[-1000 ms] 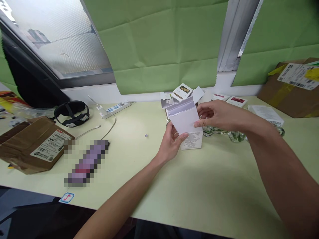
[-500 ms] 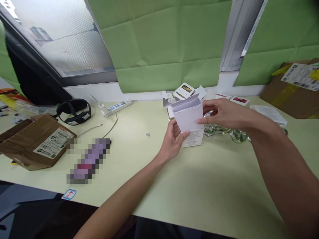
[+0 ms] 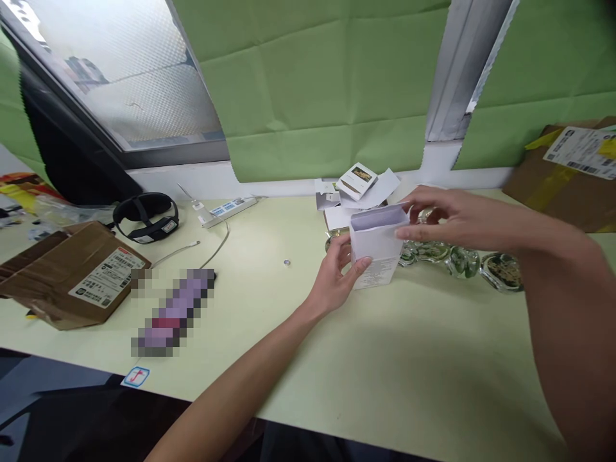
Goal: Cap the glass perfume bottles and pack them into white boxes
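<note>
A small white carton (image 3: 378,251) with fine print on its lower front stands on the pale green table (image 3: 394,359). My left hand (image 3: 337,277) wraps round its left side, thumb across the front. My right hand (image 3: 443,215) reaches in from the right, and its thumb and fingers pinch the raised top flap at the carton's upper right edge. Several clear glass pieces with green specks (image 3: 462,260) lie in a row just behind and right of the carton.
More small white boxes and cards (image 3: 359,183) are piled by the wall. A brown parcel (image 3: 72,273) lies at the left, another (image 3: 568,167) at the far right. A black strap (image 3: 144,215), a power strip (image 3: 226,208), a cable and a tiny round object (image 3: 287,262) are left of centre.
The carton has come down and tipped more upright, its base now at the table. My right hand moved right and lower along the top flap, uncovering more glass pieces.
</note>
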A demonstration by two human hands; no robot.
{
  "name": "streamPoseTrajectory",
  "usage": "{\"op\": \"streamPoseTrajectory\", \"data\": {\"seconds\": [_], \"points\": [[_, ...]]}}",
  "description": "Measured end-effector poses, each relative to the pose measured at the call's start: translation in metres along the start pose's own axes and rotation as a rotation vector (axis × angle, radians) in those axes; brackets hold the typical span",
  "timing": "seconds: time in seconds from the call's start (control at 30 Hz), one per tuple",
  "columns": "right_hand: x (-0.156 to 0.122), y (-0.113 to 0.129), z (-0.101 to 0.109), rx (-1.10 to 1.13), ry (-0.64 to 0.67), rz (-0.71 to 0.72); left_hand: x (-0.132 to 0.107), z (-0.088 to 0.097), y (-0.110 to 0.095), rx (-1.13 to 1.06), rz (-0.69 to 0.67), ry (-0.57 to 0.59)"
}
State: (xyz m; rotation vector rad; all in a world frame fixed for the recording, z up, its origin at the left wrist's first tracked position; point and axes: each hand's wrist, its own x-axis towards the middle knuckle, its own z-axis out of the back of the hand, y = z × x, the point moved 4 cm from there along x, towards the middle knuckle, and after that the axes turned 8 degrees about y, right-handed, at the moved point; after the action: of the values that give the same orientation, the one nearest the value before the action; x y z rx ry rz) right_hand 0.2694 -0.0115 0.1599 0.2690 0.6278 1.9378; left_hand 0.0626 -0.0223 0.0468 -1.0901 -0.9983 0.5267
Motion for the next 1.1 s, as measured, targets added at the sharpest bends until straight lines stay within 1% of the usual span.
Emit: {"op": "streamPoseTrajectory", "data": {"seconds": [0.07, 0.13, 0.23, 0.33, 0.57, 0.8, 0.93, 1.1], "points": [[-0.007, 0.006, 0.008, -0.017, -0.046, 0.025, -0.001, -0.002, -0.001, 0.005, -0.021, 0.022], [-0.011, 0.013, 0.011, -0.024, -0.058, 0.059, -0.002, -0.004, -0.002, 0.002, -0.031, 0.034], [-0.011, 0.018, 0.011, -0.040, -0.088, 0.069, -0.002, -0.006, -0.001, -0.005, -0.027, 0.043], [-0.008, 0.018, 0.010, -0.042, -0.106, 0.064, -0.002, -0.005, 0.000, 0.004, -0.015, 0.039], [0.000, 0.010, 0.005, -0.042, -0.052, 0.020, -0.001, -0.005, 0.000, 0.007, -0.010, 0.029], [0.007, 0.011, -0.003, -0.108, -0.007, 0.081, -0.001, -0.005, -0.002, -0.001, -0.023, 0.031], [0.007, 0.011, -0.006, -0.109, 0.037, 0.095, -0.001, -0.006, -0.002, 0.007, -0.021, 0.033], [0.005, 0.012, -0.009, -0.174, 0.055, 0.114, -0.001, -0.006, -0.001, -0.005, -0.013, 0.040]]}}
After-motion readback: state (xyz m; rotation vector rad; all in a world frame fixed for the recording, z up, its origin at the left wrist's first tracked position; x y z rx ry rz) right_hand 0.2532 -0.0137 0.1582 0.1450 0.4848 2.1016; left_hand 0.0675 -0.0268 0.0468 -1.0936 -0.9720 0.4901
